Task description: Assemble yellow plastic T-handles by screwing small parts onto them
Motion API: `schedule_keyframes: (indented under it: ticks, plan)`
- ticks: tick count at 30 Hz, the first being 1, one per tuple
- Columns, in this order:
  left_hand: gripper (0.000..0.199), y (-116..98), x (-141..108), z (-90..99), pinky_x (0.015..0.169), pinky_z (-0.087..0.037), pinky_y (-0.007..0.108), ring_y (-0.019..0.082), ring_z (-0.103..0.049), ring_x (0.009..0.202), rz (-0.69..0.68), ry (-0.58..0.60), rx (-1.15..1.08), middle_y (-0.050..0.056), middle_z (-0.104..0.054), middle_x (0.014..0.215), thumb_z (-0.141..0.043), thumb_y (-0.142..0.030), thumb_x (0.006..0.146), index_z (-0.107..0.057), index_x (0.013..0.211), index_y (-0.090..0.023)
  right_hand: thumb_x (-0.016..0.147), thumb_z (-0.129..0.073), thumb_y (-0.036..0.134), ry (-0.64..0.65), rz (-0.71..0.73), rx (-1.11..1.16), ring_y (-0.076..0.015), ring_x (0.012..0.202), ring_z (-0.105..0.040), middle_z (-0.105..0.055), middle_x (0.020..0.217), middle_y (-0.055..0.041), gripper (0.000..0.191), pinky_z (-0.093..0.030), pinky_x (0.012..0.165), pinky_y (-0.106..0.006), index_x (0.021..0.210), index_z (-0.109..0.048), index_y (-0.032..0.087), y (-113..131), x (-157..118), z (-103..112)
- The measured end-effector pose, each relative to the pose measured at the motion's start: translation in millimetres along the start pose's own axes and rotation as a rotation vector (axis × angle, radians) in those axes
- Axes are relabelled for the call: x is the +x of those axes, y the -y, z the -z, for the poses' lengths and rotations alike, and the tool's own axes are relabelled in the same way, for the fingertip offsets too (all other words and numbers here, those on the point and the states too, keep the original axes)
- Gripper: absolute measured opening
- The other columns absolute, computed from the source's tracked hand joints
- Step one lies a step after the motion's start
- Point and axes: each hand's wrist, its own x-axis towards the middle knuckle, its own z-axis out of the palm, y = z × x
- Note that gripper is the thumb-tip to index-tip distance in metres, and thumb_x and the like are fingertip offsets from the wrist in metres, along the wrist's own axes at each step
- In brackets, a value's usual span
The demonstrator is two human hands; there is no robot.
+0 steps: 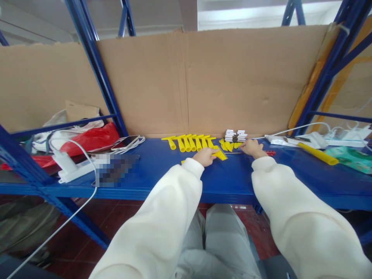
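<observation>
My left hand [205, 156] is closed around a yellow scraper [220, 154], its wide flat head pointing right. Just behind it, several yellow T-shaped handles [190, 142] stand in a row on the blue shelf. My right hand [252, 148] reaches to a small pile of flat yellow pieces [228, 145], fingertips pinched at the piece on its right end. A thin tool with a red handle [270, 153] lies under and beside that hand. Behind the pile rests a stack of small white packs [235, 136] with dark middles.
A cardboard sheet [232, 77] walls off the back of the shelf [162, 174]. On the left are a power strip [75, 169], a phone [125, 142] and a red bag [93, 137]. To the right lie a yellow tube [318, 154], a green packet [356, 158] and white cables.
</observation>
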Motion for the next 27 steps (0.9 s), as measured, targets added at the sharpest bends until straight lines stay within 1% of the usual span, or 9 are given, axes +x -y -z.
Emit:
schedule_keyframes:
  ticks: [2, 7, 9, 13, 15, 17, 21, 24, 27]
  plan:
    - [0.048, 0.0, 0.0, 0.1, 0.116, -0.044, 0.032, 0.023, -0.061, 0.137, -0.004, 0.000, 0.006, 0.009, -0.066, 0.145, -0.058, -0.020, 0.099, -0.063, 0.146, -0.020, 0.089, -0.060, 0.026, -0.007, 0.018, 0.000, -0.0370, 0.130, -0.052, -0.070, 0.121, -0.0176, 0.029, -0.042, 0.106, -0.058, 0.108, -0.080, 0.020, -0.3, 0.6, -1.3]
    - [0.049, 0.0, 0.2, -1.1, 0.115, -0.046, 0.032, 0.024, -0.062, 0.136, -0.009, -0.012, 0.014, 0.010, -0.067, 0.145, -0.058, -0.020, 0.099, -0.061, 0.148, -0.019, 0.089, -0.057, 0.025, 0.024, 0.053, -0.028, -0.0365, 0.127, -0.052, -0.071, 0.111, -0.0163, 0.024, -0.042, 0.105, -0.057, 0.095, -0.079, 0.019, 1.3, -1.1, -1.5]
    - [0.049, -0.3, 0.1, -1.4, 0.115, -0.046, 0.032, 0.024, -0.062, 0.136, -0.010, -0.021, 0.011, 0.010, -0.067, 0.144, -0.059, -0.019, 0.099, -0.062, 0.147, -0.019, 0.089, -0.056, 0.024, 0.012, 0.044, -0.034, -0.0365, 0.128, -0.053, -0.070, 0.114, -0.0172, 0.026, -0.042, 0.106, -0.057, 0.099, -0.079, 0.019, 3.7, -2.6, -0.2]
    - [0.048, -1.6, -0.6, -0.8, 0.117, -0.045, 0.033, 0.024, -0.062, 0.136, -0.017, -0.027, 0.005, 0.010, -0.067, 0.144, -0.059, -0.018, 0.098, -0.062, 0.147, -0.019, 0.090, -0.055, 0.020, -0.017, 0.040, -0.038, -0.0371, 0.133, -0.051, -0.066, 0.130, -0.0193, 0.031, -0.041, 0.108, -0.058, 0.110, -0.078, 0.017, 7.5, -4.4, 0.4]
    - [0.049, -2.2, -1.2, 0.1, 0.117, -0.045, 0.033, 0.023, -0.061, 0.137, -0.026, -0.023, 0.003, 0.010, -0.066, 0.145, -0.058, -0.018, 0.099, -0.062, 0.147, -0.020, 0.090, -0.054, 0.019, -0.005, 0.052, -0.041, -0.0370, 0.133, -0.051, -0.067, 0.130, -0.0189, 0.030, -0.041, 0.108, -0.058, 0.109, -0.078, 0.017, 7.5, -4.3, -0.7]
    - [0.048, -2.6, -1.8, 0.8, 0.117, -0.045, 0.033, 0.023, -0.062, 0.136, -0.036, -0.021, 0.007, 0.009, -0.066, 0.145, -0.057, -0.018, 0.099, -0.062, 0.147, -0.022, 0.090, -0.055, 0.020, 0.002, 0.051, -0.046, -0.0369, 0.131, -0.052, -0.069, 0.125, -0.0181, 0.028, -0.042, 0.107, -0.058, 0.106, -0.078, 0.017, 6.8, -3.8, -1.7]
    - [0.044, -2.5, -1.9, 0.6, 0.112, -0.049, 0.034, 0.024, -0.066, 0.130, -0.051, -0.019, 0.022, 0.011, -0.071, 0.138, -0.056, -0.020, 0.100, -0.066, 0.143, -0.022, 0.089, -0.057, 0.023, 0.011, 0.023, -0.048, -0.0363, 0.132, -0.052, -0.071, 0.122, -0.0159, 0.025, -0.043, 0.107, -0.056, 0.102, -0.079, 0.020, 7.3, -2.4, -1.8]
    - [0.044, -1.9, -0.8, -1.0, 0.112, -0.049, 0.034, 0.024, -0.067, 0.128, -0.076, -0.022, 0.014, 0.010, -0.072, 0.136, -0.058, -0.018, 0.099, -0.068, 0.141, -0.022, 0.087, -0.062, 0.025, 0.052, -0.041, -0.028, -0.0359, 0.132, -0.055, -0.071, 0.123, -0.0161, 0.025, -0.046, 0.107, -0.053, 0.104, -0.080, 0.020, 9.4, -0.8, -1.4]
    - [0.044, -2.0, 0.0, -2.1, 0.111, -0.050, 0.034, 0.024, -0.068, 0.125, -0.108, -0.019, -0.001, 0.010, -0.074, 0.134, -0.059, -0.018, 0.098, -0.068, 0.141, -0.023, 0.083, -0.068, 0.029, 0.089, -0.102, 0.000, -0.0365, 0.129, -0.058, -0.071, 0.124, -0.0163, 0.028, -0.049, 0.105, -0.052, 0.107, -0.080, 0.021, 9.9, 2.2, -2.3]
